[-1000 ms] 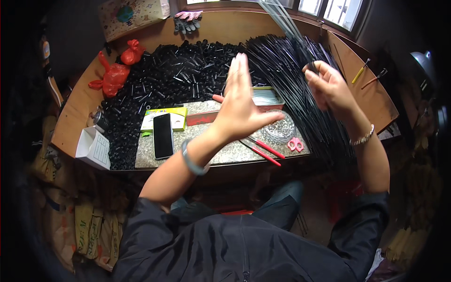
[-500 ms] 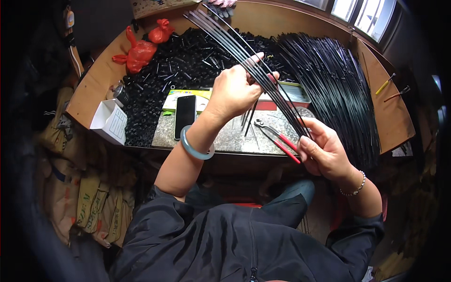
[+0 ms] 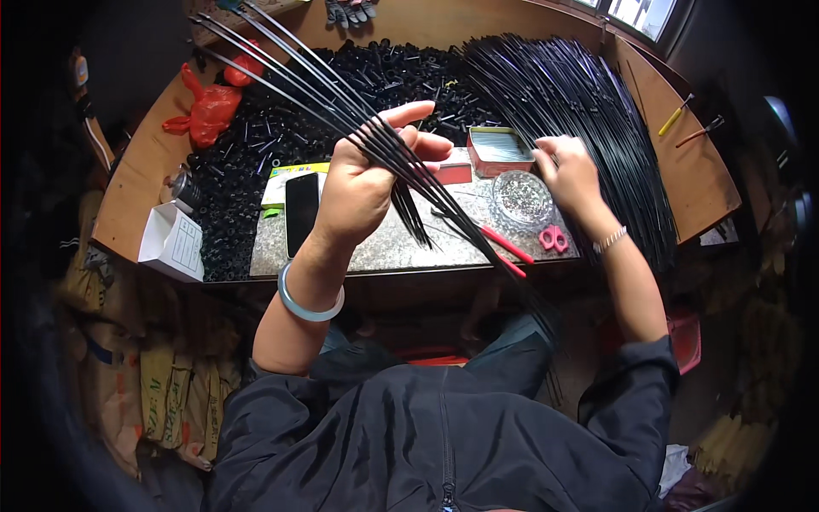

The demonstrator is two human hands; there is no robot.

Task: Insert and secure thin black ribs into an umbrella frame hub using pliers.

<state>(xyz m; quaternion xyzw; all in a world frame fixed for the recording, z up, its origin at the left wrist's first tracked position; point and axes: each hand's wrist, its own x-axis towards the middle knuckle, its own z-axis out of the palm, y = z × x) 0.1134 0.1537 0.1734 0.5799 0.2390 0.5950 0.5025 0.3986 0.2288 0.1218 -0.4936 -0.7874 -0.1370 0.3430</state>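
My left hand (image 3: 363, 183) is closed round a loose bundle of long thin black rods (image 3: 341, 111), its index finger stretched out. The bundle slants from upper left down to the lower right, past the bench edge; a few shorter ends hang below the hand. My right hand (image 3: 570, 171) is at the right corner of a small red tin (image 3: 499, 152) filled with thin pale sticks, beside a large pile of similar black rods (image 3: 589, 128). Its fingers are bent and somewhat apart, with nothing visible in them. Red-handled pliers (image 3: 508, 247) lie partly behind the bundle.
On the speckled board (image 3: 273, 247) lie a phone (image 3: 301, 213), a clear round dish (image 3: 522, 199) of small bits and pink scissors (image 3: 553, 239). Small black parts (image 3: 290, 119) heap behind. Red bags (image 3: 213, 111) and a white box (image 3: 171, 243) stand left.
My right hand has let go of the rods' lower ends and moved up beside the tin and rod pile. My left hand, still holding the bundle, has shifted left in view.
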